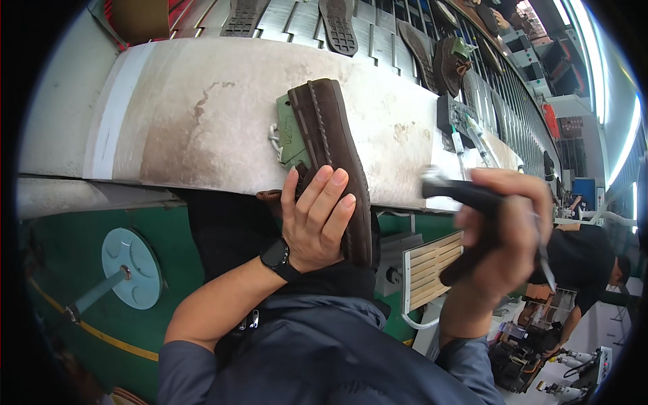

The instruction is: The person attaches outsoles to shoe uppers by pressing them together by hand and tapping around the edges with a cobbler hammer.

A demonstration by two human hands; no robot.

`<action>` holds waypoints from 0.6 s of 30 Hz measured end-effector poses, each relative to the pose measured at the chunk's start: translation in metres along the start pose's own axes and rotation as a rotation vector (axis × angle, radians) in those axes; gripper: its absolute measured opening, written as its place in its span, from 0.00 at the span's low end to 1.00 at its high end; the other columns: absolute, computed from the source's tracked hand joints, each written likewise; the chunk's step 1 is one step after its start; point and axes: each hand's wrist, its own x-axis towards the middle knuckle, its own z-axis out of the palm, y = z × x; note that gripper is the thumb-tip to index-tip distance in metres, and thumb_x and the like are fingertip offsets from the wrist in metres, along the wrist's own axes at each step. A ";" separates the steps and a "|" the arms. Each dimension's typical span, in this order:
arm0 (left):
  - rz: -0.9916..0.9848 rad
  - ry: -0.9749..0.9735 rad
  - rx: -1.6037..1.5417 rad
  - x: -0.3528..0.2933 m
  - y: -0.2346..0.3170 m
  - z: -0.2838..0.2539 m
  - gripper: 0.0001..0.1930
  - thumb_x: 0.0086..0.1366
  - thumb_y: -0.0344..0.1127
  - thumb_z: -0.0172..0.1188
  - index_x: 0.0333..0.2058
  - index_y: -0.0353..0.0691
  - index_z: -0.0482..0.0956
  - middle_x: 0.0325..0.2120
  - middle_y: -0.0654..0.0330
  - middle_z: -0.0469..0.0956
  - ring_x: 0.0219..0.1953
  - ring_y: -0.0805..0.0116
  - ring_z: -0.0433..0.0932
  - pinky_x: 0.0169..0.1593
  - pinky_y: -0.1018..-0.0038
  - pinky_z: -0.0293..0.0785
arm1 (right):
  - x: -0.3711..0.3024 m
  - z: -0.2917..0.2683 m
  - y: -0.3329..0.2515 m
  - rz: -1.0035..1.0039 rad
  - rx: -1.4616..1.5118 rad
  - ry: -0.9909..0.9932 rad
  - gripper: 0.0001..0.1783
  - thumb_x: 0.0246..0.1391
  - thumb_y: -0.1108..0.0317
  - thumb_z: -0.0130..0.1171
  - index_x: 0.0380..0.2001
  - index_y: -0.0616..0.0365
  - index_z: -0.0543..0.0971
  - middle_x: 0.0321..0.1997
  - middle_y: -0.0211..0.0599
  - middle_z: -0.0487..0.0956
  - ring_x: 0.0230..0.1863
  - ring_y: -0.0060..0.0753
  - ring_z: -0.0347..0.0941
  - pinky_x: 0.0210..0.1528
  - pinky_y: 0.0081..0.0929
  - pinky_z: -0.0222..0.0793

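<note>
A dark brown leather shoe [331, 128] with a stitched side lies tilted on its side across the worktable's near edge. A green shoe last [291, 133] with a white cord shows in its opening. My left hand [314, 216], with a watch on the wrist, grips the shoe near its lower end, fingers laid across the side. Off to the right, my right hand [506, 233] is raised and blurred, closed around a black-handled tool [466, 192] with metal parts. Motion smears the tool, so its exact kind does not show. It is apart from the shoe.
The pale, stained worktable [223, 115] runs along a slatted metal conveyor [378, 40] carrying soles and a brown shoe [451, 66]. Syringe-like tubes [476, 138] stand in a black holder [452, 111]. A slatted wooden seat [432, 270] and another person [584, 253] are at right.
</note>
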 end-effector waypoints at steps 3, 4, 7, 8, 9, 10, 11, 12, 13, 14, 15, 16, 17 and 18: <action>-0.042 0.004 0.005 0.001 -0.001 -0.005 0.38 0.72 0.54 0.67 0.69 0.36 0.63 0.68 0.41 0.70 0.70 0.40 0.73 0.74 0.36 0.63 | 0.018 0.018 0.031 0.322 -0.032 -0.410 0.11 0.68 0.67 0.66 0.42 0.66 0.85 0.32 0.38 0.89 0.23 0.15 0.75 0.26 0.17 0.73; -0.032 0.004 0.004 0.003 -0.003 -0.003 0.38 0.72 0.54 0.67 0.69 0.36 0.63 0.68 0.41 0.70 0.70 0.40 0.73 0.74 0.36 0.63 | 0.024 0.018 0.034 0.316 -0.027 -0.404 0.11 0.68 0.67 0.66 0.42 0.66 0.85 0.32 0.38 0.89 0.23 0.15 0.75 0.26 0.17 0.73; -0.004 -0.015 0.023 0.001 -0.007 -0.006 0.39 0.72 0.56 0.67 0.69 0.37 0.63 0.68 0.41 0.70 0.70 0.40 0.73 0.74 0.36 0.62 | 0.031 0.016 0.032 0.229 -0.049 -0.381 0.13 0.70 0.64 0.60 0.43 0.67 0.82 0.43 0.52 0.89 0.25 0.25 0.80 0.28 0.19 0.76; 0.001 -0.017 0.017 0.001 -0.007 -0.006 0.39 0.72 0.56 0.67 0.69 0.37 0.63 0.68 0.41 0.70 0.70 0.40 0.73 0.74 0.35 0.62 | 0.037 0.012 0.033 0.166 -0.003 -0.295 0.15 0.74 0.62 0.56 0.43 0.66 0.81 0.42 0.53 0.88 0.25 0.25 0.80 0.28 0.19 0.77; 0.005 -0.017 0.012 0.001 -0.007 -0.006 0.39 0.72 0.56 0.67 0.69 0.37 0.63 0.68 0.41 0.70 0.70 0.40 0.73 0.75 0.35 0.61 | 0.044 0.010 0.029 0.104 0.039 -0.219 0.16 0.75 0.62 0.54 0.43 0.66 0.80 0.43 0.53 0.88 0.25 0.26 0.80 0.28 0.20 0.77; 0.008 -0.014 0.013 0.000 -0.006 -0.006 0.39 0.72 0.56 0.67 0.69 0.37 0.63 0.68 0.41 0.70 0.70 0.40 0.73 0.75 0.35 0.61 | 0.050 0.010 0.026 0.042 0.080 -0.145 0.17 0.76 0.61 0.51 0.43 0.65 0.80 0.43 0.54 0.87 0.24 0.27 0.80 0.28 0.20 0.77; 0.007 -0.023 0.011 -0.001 -0.006 -0.007 0.39 0.71 0.56 0.67 0.69 0.38 0.63 0.68 0.41 0.70 0.70 0.40 0.73 0.75 0.35 0.60 | 0.056 0.013 0.032 -0.006 0.159 -0.088 0.18 0.78 0.60 0.47 0.43 0.65 0.79 0.42 0.54 0.87 0.23 0.29 0.79 0.29 0.20 0.77; 0.004 -0.030 0.003 -0.001 -0.006 -0.006 0.39 0.71 0.57 0.68 0.69 0.38 0.63 0.68 0.42 0.70 0.70 0.40 0.73 0.75 0.35 0.60 | 0.059 0.022 0.039 -0.005 0.191 -0.045 0.13 0.76 0.65 0.55 0.43 0.65 0.82 0.41 0.50 0.89 0.24 0.26 0.80 0.29 0.21 0.77; 0.013 -0.035 0.009 -0.001 -0.006 -0.005 0.40 0.70 0.57 0.69 0.68 0.38 0.64 0.68 0.42 0.70 0.70 0.40 0.72 0.75 0.35 0.60 | 0.062 0.037 0.056 0.085 0.162 -0.174 0.13 0.75 0.65 0.57 0.42 0.66 0.83 0.40 0.48 0.89 0.23 0.25 0.80 0.28 0.20 0.77; 0.017 -0.031 0.009 -0.001 -0.006 -0.006 0.40 0.70 0.57 0.69 0.68 0.38 0.64 0.68 0.42 0.70 0.70 0.40 0.72 0.75 0.35 0.60 | 0.066 0.049 0.068 0.176 0.126 -0.297 0.13 0.74 0.65 0.59 0.41 0.66 0.84 0.39 0.46 0.89 0.22 0.24 0.79 0.27 0.20 0.76; 0.003 -0.039 -0.005 -0.001 -0.005 -0.008 0.40 0.69 0.58 0.69 0.68 0.38 0.64 0.68 0.42 0.70 0.70 0.40 0.72 0.75 0.35 0.60 | 0.072 0.049 0.067 0.170 0.126 -0.296 0.13 0.74 0.65 0.59 0.41 0.66 0.84 0.39 0.46 0.89 0.22 0.24 0.79 0.27 0.20 0.76; -0.010 -0.047 -0.020 0.000 -0.005 -0.008 0.40 0.69 0.58 0.70 0.68 0.38 0.64 0.68 0.42 0.70 0.70 0.40 0.72 0.75 0.34 0.60 | 0.079 0.048 0.064 0.235 0.133 -0.320 0.13 0.73 0.66 0.60 0.39 0.66 0.85 0.38 0.45 0.89 0.22 0.23 0.79 0.27 0.19 0.76; -0.015 -0.042 -0.026 0.001 -0.006 -0.009 0.40 0.69 0.57 0.70 0.67 0.38 0.64 0.67 0.43 0.70 0.70 0.40 0.72 0.75 0.34 0.60 | 0.084 0.050 0.062 0.302 0.147 -0.351 0.13 0.72 0.66 0.62 0.38 0.66 0.86 0.37 0.43 0.89 0.21 0.22 0.79 0.26 0.19 0.75; -0.013 -0.043 -0.018 0.000 -0.007 -0.010 0.40 0.69 0.57 0.70 0.67 0.38 0.64 0.67 0.43 0.70 0.70 0.40 0.72 0.75 0.34 0.60 | 0.088 0.052 0.060 0.300 0.153 -0.355 0.13 0.72 0.66 0.62 0.38 0.66 0.86 0.37 0.43 0.89 0.21 0.22 0.79 0.26 0.19 0.75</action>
